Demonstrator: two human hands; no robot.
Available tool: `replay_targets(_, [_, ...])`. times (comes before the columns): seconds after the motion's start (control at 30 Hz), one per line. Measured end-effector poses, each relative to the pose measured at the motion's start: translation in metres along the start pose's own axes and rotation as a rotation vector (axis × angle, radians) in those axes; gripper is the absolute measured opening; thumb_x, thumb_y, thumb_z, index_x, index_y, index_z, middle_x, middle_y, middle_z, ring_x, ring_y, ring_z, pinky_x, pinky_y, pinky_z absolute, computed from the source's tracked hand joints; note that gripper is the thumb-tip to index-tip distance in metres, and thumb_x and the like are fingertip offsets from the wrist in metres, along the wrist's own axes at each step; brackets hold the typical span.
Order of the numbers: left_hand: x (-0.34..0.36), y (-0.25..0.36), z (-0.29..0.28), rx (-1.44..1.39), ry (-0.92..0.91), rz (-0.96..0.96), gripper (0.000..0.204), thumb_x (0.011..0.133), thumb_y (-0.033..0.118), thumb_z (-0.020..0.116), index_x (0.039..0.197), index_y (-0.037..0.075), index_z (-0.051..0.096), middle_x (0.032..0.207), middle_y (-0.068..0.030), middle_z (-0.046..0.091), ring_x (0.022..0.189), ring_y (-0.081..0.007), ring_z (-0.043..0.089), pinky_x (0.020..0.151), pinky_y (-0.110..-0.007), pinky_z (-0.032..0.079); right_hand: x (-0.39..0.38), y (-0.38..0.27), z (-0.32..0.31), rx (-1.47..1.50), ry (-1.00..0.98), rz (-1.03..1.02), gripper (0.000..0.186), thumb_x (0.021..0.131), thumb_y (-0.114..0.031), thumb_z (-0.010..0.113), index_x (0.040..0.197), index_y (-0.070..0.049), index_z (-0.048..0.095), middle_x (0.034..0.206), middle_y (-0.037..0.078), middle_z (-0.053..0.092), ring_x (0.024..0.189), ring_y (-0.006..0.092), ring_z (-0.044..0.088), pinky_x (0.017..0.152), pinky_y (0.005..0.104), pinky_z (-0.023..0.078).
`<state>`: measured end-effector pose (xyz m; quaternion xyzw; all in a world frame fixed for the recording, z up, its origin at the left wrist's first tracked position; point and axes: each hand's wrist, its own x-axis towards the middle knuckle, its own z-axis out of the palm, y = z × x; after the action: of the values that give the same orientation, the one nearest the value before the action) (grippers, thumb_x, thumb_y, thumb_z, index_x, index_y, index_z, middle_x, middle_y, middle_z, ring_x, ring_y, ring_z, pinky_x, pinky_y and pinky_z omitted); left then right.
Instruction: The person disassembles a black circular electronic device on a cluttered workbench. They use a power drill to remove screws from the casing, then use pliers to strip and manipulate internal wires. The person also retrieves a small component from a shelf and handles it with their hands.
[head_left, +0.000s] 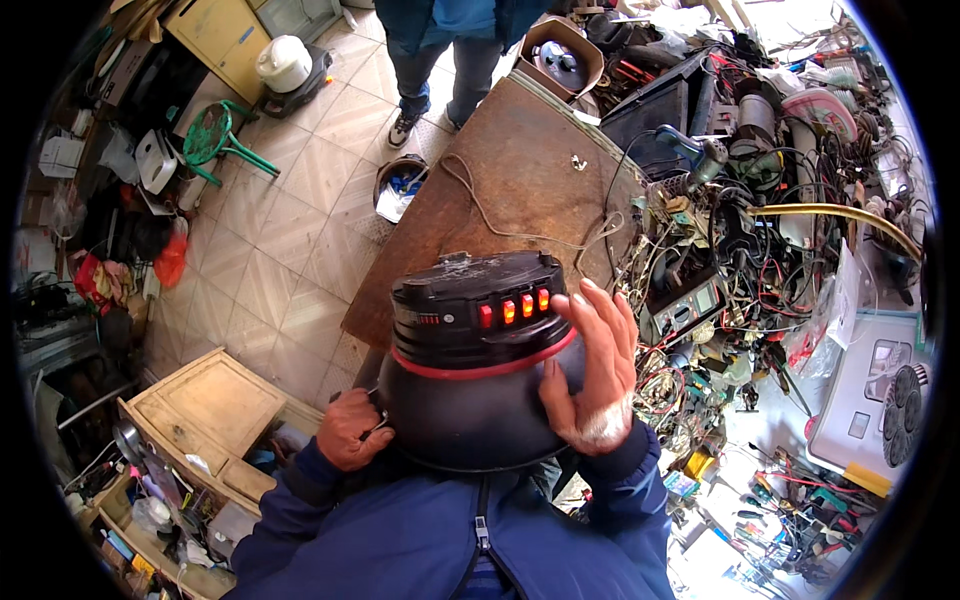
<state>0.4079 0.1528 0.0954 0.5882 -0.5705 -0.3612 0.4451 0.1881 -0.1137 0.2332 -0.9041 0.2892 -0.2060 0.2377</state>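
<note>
A black round appliance (470, 410) with a red band and a row of red rocker switches (526, 305), some lit, is held close in front of my torso. My left hand (350, 425) is closed on a handle at its left side. My right hand (595, 375) has its fingers apart, thumb against the body's right side and fingertips beside the switches. A thin brown cord (475, 195) lies on the wooden bench just beyond the appliance.
A rusty-brown bench (510, 145) stands ahead, with dense heaps of cables, tools and meters (680, 300) along the right. A person's legs (415, 80) stand beyond it. A green stool (210, 140) is at upper left, wooden drawers (190, 400) at lower left.
</note>
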Motion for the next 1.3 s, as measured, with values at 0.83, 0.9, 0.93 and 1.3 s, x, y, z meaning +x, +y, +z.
replay_targets(0.83, [0.001, -0.003, 0.001, -0.043, -0.010, -0.004, 0.046, 0.097, 0.027, 0.067, 0.063, 0.004, 0.045, 0.065, -0.0147, 0.042, 0.063, -0.0392, 0.044, 0.063, -0.047, 0.036, 0.022, -0.015, 0.001, 0.010, -0.147, -0.080, 0.074, 0.074, -0.001, 0.070, 0.145, 0.003, 0.051, 0.136, 0.016, 0.065, 0.141, 0.0432, 0.050, 0.120, 0.0603, 0.029])
replay_targets(0.9, [0.002, -0.004, -0.004, -0.005, -0.040, 0.009, 0.039, 0.093, 0.023, 0.072, 0.064, 0.005, 0.052, 0.065, -0.0139, 0.047, 0.064, -0.0377, 0.047, 0.065, -0.047, 0.040, 0.023, -0.022, 0.003, 0.008, -0.257, -0.109, 0.077, 0.074, -0.003, 0.072, 0.148, 0.001, 0.050, 0.136, 0.015, 0.065, 0.143, 0.0424, 0.048, 0.121, 0.0593, 0.028])
replay_targets(0.93, [0.002, -0.005, -0.005, 0.013, -0.049, 0.016, 0.035, 0.090, 0.021, 0.074, 0.065, 0.006, 0.055, 0.065, -0.0135, 0.049, 0.065, -0.0370, 0.049, 0.065, -0.046, 0.042, 0.024, -0.023, 0.005, 0.003, -0.285, -0.119, 0.077, 0.074, -0.003, 0.073, 0.147, 0.000, 0.051, 0.135, 0.015, 0.066, 0.144, 0.0419, 0.048, 0.121, 0.0589, 0.028])
replay_targets(1.3, [0.000, 0.000, -0.004, 0.010, -0.030, -0.013, 0.033, 0.089, 0.017, 0.074, 0.064, 0.005, 0.055, 0.065, -0.0141, 0.050, 0.066, -0.0373, 0.051, 0.063, -0.046, 0.042, 0.020, -0.023, 0.006, -0.010, -0.248, -0.154, 0.071, 0.075, -0.007, 0.075, 0.143, 0.000, 0.056, 0.130, 0.015, 0.067, 0.142, 0.0400, 0.049, 0.122, 0.0584, 0.027])
